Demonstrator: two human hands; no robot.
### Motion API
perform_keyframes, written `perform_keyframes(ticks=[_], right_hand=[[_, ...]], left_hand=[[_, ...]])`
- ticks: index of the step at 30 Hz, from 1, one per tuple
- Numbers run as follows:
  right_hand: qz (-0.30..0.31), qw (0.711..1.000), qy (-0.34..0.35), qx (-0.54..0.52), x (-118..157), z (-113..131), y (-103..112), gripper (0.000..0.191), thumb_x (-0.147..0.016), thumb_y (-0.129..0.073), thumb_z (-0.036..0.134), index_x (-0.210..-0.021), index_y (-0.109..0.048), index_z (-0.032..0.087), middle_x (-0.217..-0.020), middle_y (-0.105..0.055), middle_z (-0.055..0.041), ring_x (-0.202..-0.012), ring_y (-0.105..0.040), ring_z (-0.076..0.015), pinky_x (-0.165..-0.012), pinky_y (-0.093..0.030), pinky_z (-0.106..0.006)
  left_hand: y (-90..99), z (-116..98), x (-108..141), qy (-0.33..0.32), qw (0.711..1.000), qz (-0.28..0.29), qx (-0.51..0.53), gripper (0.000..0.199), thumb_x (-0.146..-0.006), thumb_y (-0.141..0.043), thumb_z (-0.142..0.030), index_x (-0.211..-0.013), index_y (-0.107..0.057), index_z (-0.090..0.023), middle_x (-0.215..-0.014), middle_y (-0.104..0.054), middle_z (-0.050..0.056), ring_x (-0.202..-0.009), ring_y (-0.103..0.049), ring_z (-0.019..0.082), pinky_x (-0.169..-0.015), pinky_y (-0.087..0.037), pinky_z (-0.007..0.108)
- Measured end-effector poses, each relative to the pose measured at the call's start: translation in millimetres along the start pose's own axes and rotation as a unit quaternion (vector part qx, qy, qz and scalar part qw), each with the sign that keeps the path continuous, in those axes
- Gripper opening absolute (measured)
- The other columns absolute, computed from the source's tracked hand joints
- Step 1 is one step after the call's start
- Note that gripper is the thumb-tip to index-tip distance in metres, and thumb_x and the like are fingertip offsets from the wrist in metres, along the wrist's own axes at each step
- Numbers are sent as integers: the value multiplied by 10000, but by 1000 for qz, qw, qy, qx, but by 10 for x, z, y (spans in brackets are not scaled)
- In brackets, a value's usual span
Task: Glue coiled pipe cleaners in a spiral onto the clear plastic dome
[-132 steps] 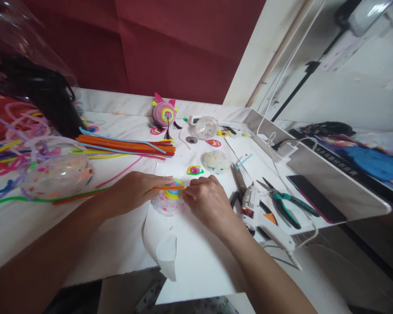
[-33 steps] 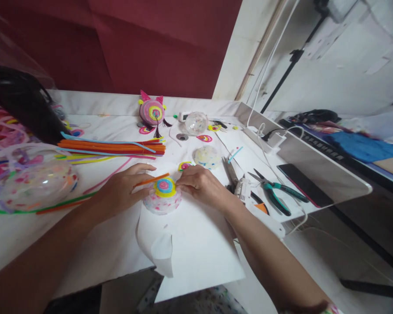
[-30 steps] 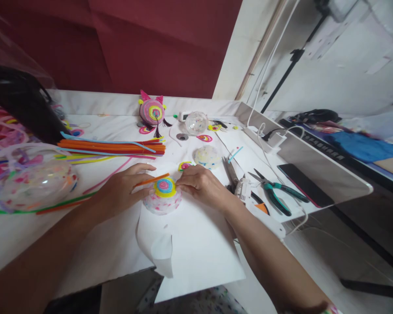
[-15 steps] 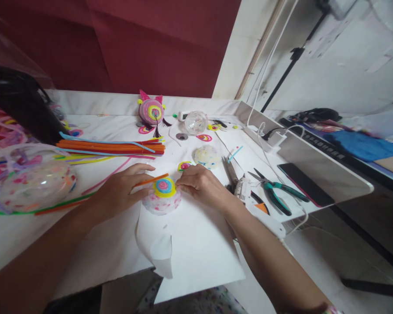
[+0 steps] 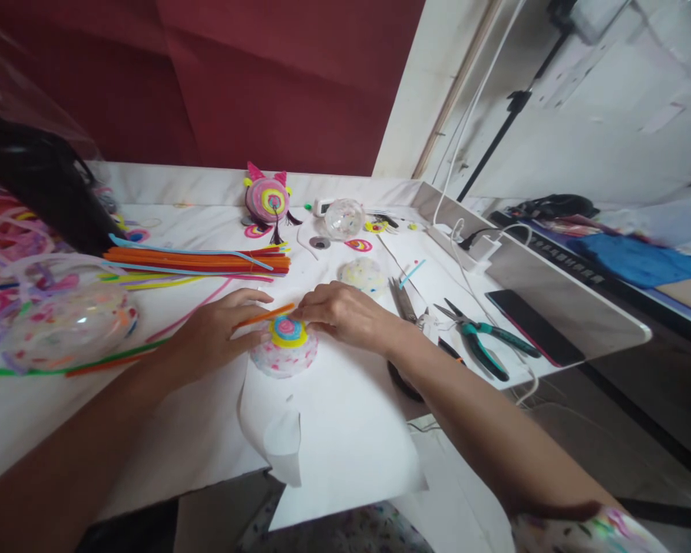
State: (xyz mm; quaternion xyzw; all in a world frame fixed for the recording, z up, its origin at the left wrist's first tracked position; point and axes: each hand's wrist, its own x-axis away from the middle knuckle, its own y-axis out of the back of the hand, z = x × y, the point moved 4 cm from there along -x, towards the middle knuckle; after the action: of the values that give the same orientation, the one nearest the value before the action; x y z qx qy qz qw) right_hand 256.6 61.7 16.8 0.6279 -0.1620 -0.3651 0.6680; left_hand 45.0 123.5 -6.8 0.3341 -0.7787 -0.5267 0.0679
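Observation:
A clear half ball with pink specks (image 5: 285,362) rests on white paper in front of me, topped by coiled rings of pink, blue and yellow pipe cleaner (image 5: 289,329). My left hand (image 5: 222,326) is closed at its left side, pinching an orange pipe cleaner (image 5: 265,316) that slants across the rings' far edge. From the right, my right hand (image 5: 345,311) reaches over with fingertips pressed together at the orange strip's far end, touching the rings' upper right edge. Its fingertips are partly hidden.
A bundle of orange pipe cleaners (image 5: 196,259) and a speckled clear ball (image 5: 72,326) lie left. Behind stands a pink horned ball figure (image 5: 268,201), beside another clear ball (image 5: 345,219). Pliers (image 5: 484,346), scissors (image 5: 403,299) and a phone (image 5: 533,326) lie right.
My right hand has moved left and slightly up, from the rings' right side to the orange pipe cleaner's end, covering the small eye-shaped piece behind. My left hand stays nearly still.

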Motion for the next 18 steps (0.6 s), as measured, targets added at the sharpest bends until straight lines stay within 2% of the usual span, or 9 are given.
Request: perform_keyframes(ticks=[5, 10, 14, 18], right_hand=[[31, 999, 17, 24, -75, 18, 67, 180, -1022, -681, 106, -1063, -836, 186, -1015, -828, -84, -965, -730, -232, -770, -469, -340], [46, 995, 44, 72, -132, 55, 117, 222, -1015, -662, 75, -971, -845, 193, -969, -830, -72, -901, -722, -222, -758, -433, -352], [54, 993, 62, 84, -165, 42, 127, 208, -1014, -675, 83, -940, -843, 182, -922, -823, -79, -850, -711, -217, -757, -428, -357], [53, 993, 73, 72, -164, 18, 125, 199, -1025, -672, 90, -979, -843, 182, -920, -819, -73, -853, -708, -203, -774, -426, -349]], left_hand=[[72, -38, -18, -1, 1000, -4, 10, 444, -963, -569, -528, -1217, -782, -233, -1359, -736, 133, -1215, -710, 327, -1064, -590, 468], [151, -216, -31, -20, 999, -32, 23, 366, -947, -608, -489, -1185, -749, -249, -1224, -769, 88, -1156, -717, 291, -1049, -584, 429], [99, -369, 11, -70, 995, -66, 11, 288, -1006, -550, -387, -1106, -782, -248, -1082, -743, 63, -972, -721, 228, -893, -595, 332], [0, -449, 107, -134, 987, -59, -72, 317, -1038, -503, -278, -1203, -773, -287, -1114, -702, 40, -783, -681, 150, -720, -537, 257]])
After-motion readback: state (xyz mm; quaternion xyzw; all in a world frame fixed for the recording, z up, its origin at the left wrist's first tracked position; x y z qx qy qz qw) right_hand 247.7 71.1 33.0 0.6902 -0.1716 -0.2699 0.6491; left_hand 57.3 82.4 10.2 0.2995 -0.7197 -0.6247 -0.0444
